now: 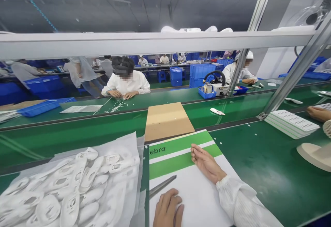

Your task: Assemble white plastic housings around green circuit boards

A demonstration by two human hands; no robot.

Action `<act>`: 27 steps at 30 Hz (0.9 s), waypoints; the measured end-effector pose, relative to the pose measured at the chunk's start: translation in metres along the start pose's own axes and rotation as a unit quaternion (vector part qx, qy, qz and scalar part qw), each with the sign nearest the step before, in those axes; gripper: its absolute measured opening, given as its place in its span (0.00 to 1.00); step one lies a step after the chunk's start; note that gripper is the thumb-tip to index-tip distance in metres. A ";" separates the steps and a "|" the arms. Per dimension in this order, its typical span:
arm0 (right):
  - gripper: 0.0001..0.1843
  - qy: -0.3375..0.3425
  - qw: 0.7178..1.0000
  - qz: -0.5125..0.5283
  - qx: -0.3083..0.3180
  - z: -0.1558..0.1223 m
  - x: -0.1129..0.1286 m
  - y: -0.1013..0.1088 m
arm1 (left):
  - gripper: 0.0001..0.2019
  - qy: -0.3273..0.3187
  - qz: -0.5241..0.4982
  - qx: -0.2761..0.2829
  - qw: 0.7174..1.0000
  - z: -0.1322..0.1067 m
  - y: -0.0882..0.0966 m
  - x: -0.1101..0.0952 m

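Observation:
A white board with green bands and the letters "ebra" lies in front of me. Over its lower part rests my left hand, fingers loosely bent and apart, holding nothing that I can see. Just beyond those fingers lies a narrow grey metal tool, pointing up to the right; its exact kind is unclear. My right hand is above the green bands, palm partly turned up. Its thumb and fingertips are pinched together, and anything between them is too small to make out.
White plastic shells are heaped on a translucent sheet at left. A brown cardboard piece bridges towards the conveyor. Stacked white trays and a beige fan stand at right. A metal post rises nearby. A co-worker sits opposite.

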State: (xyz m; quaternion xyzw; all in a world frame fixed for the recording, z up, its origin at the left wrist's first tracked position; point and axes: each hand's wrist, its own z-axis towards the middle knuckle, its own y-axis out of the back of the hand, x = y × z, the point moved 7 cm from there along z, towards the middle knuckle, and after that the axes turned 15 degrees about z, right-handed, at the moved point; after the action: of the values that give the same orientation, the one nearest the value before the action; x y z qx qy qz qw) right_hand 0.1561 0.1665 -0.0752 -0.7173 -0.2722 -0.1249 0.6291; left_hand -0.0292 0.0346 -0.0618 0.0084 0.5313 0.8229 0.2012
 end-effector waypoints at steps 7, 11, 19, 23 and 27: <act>0.19 0.012 0.999 -0.033 0.012 0.002 0.006 0.000 | 0.10 0.020 -0.062 0.051 0.997 0.004 0.014 -0.008; 0.19 0.022 0.997 -0.070 0.019 0.000 0.007 0.000 | 0.10 0.006 -0.091 0.044 0.995 0.005 0.013 -0.014; 0.16 -0.054 0.970 -0.234 0.020 -0.009 0.033 -0.004 | 0.08 0.018 -0.277 0.169 0.946 0.018 0.037 -0.027; 0.17 -0.083 0.951 -0.294 0.044 0.003 0.043 -0.016 | 0.12 0.048 -0.388 0.239 0.889 0.047 0.056 -0.025; 0.19 -0.120 0.947 -0.286 0.087 0.017 0.029 -0.034 | 0.12 0.152 -0.269 0.167 0.936 0.092 0.040 0.007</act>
State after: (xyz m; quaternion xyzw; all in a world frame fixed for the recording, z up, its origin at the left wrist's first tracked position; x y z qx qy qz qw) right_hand 0.1590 0.1916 -0.0345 -0.5610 -0.5495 -0.1886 0.5898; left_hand -0.0279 0.1032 0.0118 -0.2266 0.6676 0.6290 0.3276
